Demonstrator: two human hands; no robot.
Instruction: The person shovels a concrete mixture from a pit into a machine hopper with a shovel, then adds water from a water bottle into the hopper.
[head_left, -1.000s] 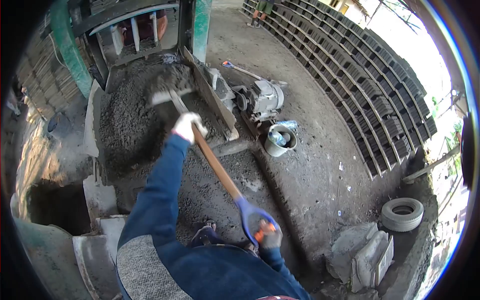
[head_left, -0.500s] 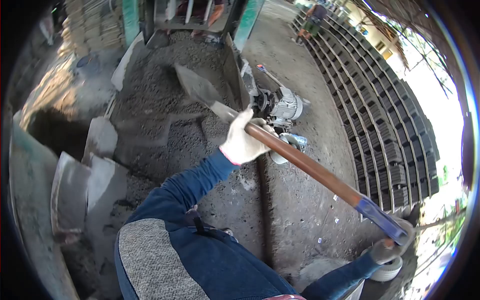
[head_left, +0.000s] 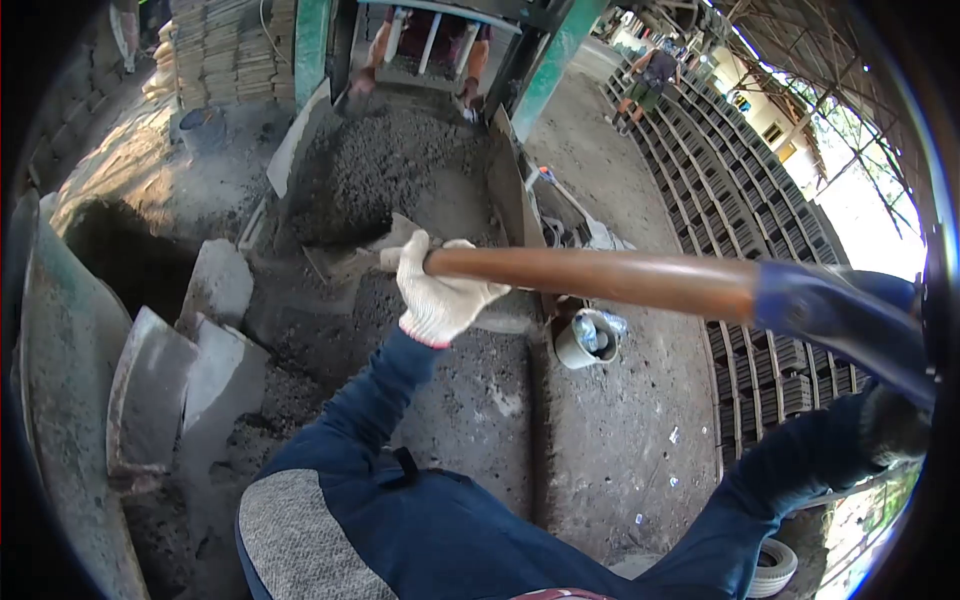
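Note:
My left hand (head_left: 445,290), in a white knit glove, is wrapped round the lower part of a shovel (head_left: 600,278). The brown shaft runs almost level to the right and ends in a blue grip. At that grip, by the right edge of the view, my right hand (head_left: 893,425) is closed in shadow, partly hidden by it. Beyond my left glove the shovel's blade points away and left, low at the near side of a grey, crumbly mix (head_left: 385,165). The glove covers part of the blade.
Another person's hands (head_left: 470,95) are at the far end of the mix, between green posts (head_left: 545,80). A white bucket (head_left: 588,340) stands right of the trough, near a motor. Racks of grey blocks (head_left: 760,230) line the right; another person stands there. A dark pit (head_left: 130,255) lies left.
The shovel's blade has come back from over the mix towards me and lower. Its grip end has risen on the right with my right hand. My left hand has shifted slightly left.

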